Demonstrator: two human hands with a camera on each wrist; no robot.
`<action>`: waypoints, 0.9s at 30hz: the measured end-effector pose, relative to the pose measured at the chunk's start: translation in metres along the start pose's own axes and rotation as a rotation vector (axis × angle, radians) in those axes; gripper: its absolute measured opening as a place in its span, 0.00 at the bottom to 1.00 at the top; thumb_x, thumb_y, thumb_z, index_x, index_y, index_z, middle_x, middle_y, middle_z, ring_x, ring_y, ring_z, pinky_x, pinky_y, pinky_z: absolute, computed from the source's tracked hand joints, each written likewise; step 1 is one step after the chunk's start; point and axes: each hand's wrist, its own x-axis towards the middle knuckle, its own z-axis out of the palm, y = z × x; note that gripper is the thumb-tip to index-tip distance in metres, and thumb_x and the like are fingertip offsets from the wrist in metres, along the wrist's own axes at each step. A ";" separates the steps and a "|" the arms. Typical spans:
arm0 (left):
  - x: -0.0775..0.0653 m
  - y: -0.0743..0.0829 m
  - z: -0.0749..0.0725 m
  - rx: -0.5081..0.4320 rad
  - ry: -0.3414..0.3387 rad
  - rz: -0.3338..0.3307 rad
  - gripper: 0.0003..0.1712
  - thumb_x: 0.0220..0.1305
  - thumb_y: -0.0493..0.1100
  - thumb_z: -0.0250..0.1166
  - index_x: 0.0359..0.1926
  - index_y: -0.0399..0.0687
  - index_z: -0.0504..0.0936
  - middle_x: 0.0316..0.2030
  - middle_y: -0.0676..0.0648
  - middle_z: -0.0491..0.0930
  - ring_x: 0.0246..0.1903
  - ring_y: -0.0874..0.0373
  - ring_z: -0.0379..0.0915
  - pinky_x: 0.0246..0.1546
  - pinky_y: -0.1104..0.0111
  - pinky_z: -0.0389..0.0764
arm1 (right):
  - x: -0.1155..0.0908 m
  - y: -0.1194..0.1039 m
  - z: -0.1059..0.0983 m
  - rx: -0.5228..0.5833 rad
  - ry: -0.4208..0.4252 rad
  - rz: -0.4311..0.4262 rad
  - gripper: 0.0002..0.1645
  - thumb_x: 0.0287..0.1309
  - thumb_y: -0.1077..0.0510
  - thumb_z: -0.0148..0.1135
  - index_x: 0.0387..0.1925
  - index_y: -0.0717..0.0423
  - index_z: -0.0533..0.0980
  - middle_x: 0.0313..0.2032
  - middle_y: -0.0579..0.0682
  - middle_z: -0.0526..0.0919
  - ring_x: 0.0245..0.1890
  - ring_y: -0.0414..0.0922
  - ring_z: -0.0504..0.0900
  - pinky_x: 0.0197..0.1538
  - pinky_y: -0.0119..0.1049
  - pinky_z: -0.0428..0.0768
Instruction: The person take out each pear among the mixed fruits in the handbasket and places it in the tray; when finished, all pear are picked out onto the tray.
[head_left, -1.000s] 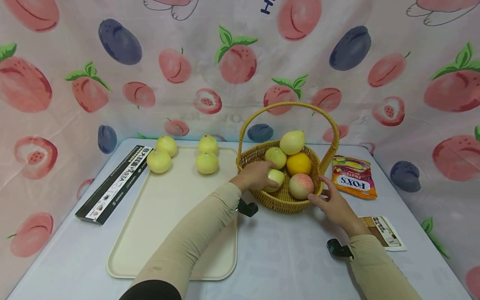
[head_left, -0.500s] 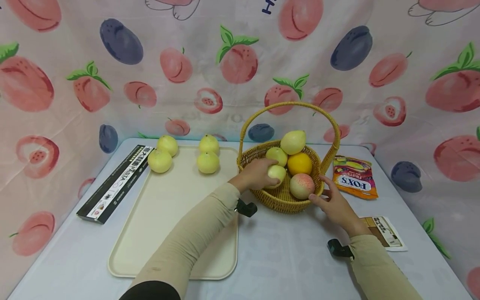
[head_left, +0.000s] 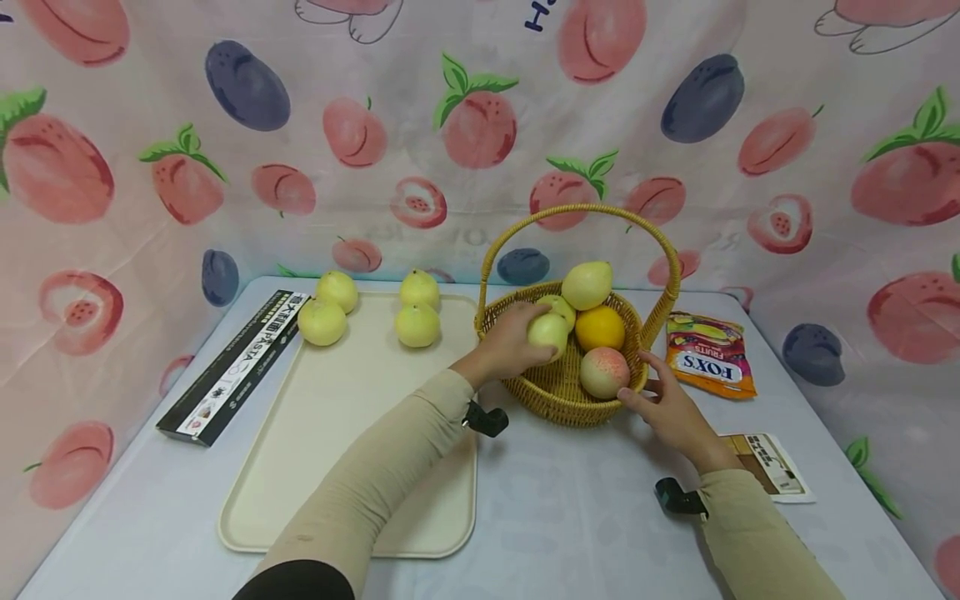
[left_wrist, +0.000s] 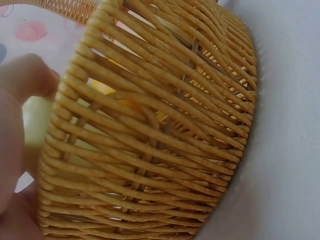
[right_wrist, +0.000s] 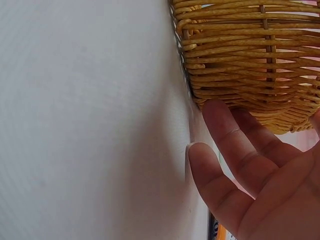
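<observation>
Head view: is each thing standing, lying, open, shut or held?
Basket: upright.
Orange: in the basket.
Peach: in the basket.
Left hand: holding a green fruit.
Right hand: touching the basket.
Tray: lying flat, fruits on it.
Black box: lying flat, looks shut.
Candy bag: lying flat, looks shut.
Card: lying flat, partly hidden.

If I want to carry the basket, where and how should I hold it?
Probably grip the top of the handle, coming from above. It arches high over the basket, and neither the left hand nor the right hand holds it there.
</observation>
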 end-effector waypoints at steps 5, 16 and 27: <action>-0.003 -0.001 0.000 -0.036 0.007 -0.036 0.41 0.63 0.50 0.67 0.74 0.45 0.64 0.66 0.38 0.62 0.60 0.47 0.65 0.54 0.58 0.75 | -0.001 -0.001 0.000 0.002 -0.006 0.005 0.58 0.66 0.33 0.59 0.80 0.48 0.37 0.69 0.75 0.56 0.64 0.70 0.64 0.59 0.66 0.70; -0.006 -0.001 -0.001 -0.092 0.074 -0.037 0.39 0.62 0.47 0.69 0.72 0.47 0.67 0.70 0.39 0.56 0.65 0.46 0.61 0.56 0.54 0.74 | 0.000 -0.002 -0.001 0.001 -0.007 0.010 0.59 0.65 0.32 0.59 0.80 0.47 0.37 0.69 0.75 0.56 0.64 0.70 0.64 0.60 0.67 0.68; -0.007 -0.004 -0.004 -0.143 0.048 -0.002 0.38 0.64 0.46 0.67 0.73 0.45 0.66 0.67 0.45 0.69 0.57 0.53 0.70 0.50 0.62 0.77 | -0.002 -0.003 0.000 -0.010 -0.001 0.019 0.60 0.64 0.31 0.58 0.80 0.48 0.37 0.69 0.76 0.56 0.64 0.70 0.64 0.60 0.67 0.68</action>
